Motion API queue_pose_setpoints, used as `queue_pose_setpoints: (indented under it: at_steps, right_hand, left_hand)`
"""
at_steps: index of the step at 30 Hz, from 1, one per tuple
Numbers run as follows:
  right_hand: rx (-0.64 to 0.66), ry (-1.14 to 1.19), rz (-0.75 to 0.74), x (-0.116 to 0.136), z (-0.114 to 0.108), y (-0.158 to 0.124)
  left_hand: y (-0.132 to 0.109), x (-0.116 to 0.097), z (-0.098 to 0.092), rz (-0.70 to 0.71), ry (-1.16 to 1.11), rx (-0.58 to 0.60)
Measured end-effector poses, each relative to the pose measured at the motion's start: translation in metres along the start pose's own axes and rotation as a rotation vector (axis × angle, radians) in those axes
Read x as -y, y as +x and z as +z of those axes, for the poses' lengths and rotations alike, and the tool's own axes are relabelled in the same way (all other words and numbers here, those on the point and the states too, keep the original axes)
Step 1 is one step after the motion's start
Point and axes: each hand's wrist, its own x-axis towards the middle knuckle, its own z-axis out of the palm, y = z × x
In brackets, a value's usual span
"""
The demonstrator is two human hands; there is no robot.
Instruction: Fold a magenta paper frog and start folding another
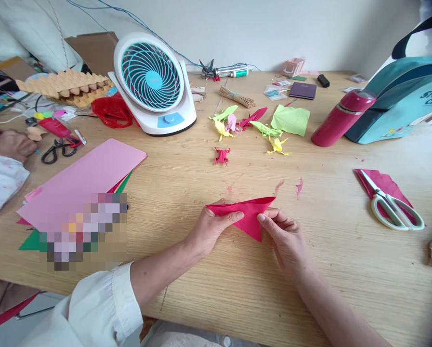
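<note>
A folded sheet of red origami paper [250, 222], triangular in outline, is held above the table between my two hands. My left hand [216, 224] pinches its left part, thumb lying across the front face and fingers behind. At the right edge, my right hand [284, 231] grips the paper between thumb and index finger. The paper's long folded edge runs along the top, and one corner points down. Beyond my hands a small red origami frog [221, 155] stands on the table. Behind it lie a yellow paper figure [278, 145] and several other folded paper pieces.
To the right, white-handled scissors [396, 209] rest on red paper [373, 176]. A red thermos [342, 120] stands by a teal bag [392, 106]. Pink paper sheets [89, 178] are stacked at left, below a white fan [190, 106]. Another person's sleeve [2, 183] shows at far left.
</note>
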Motion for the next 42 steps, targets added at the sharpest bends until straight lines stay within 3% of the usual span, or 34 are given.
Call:
queue_pose_setpoints:
  at_steps: [9, 16, 25, 29, 32, 35, 39, 42]
  right_hand:
    - [0.117, -0.028, -0.008, 0.000, 0.007, 0.000]
    - [0.153, -0.046, -0.031, -0.001, 0.008, -0.001]
    - [0.046, -0.017, -0.037, -0.002, 0.006, -0.003]
    - [0.068, 0.018, -0.050, 0.002, 0.010, -0.005]
    - [0.133, -0.010, -0.029, 0.004, 0.013, -0.005]
    - [0.071, -0.004, 0.004, 0.004, 0.010, -0.002]
    - [-0.047, 0.033, 0.010, 0.005, 0.003, 0.001]
    - [-0.018, 0.024, -0.003, 0.005, 0.001, 0.002]
  left_hand:
    - [0.000, -0.002, -0.002, 0.051, 0.161, -0.036]
    - [-0.003, -0.004, 0.002, 0.007, 0.168, 0.066]
    - [-0.003, -0.005, 0.003, 0.017, 0.135, 0.034]
    - [-0.004, -0.003, 0.002, 0.039, 0.158, -0.021]
    - [-0.004, -0.003, 0.001, 0.016, 0.233, 0.019]
    - [-0.001, -0.005, -0.003, 0.025, 0.192, 0.052]
    - [0.006, -0.009, -0.011, 0.042, 0.135, -0.026]
    - [0.008, -0.012, -0.013, 0.074, 0.159, -0.078]
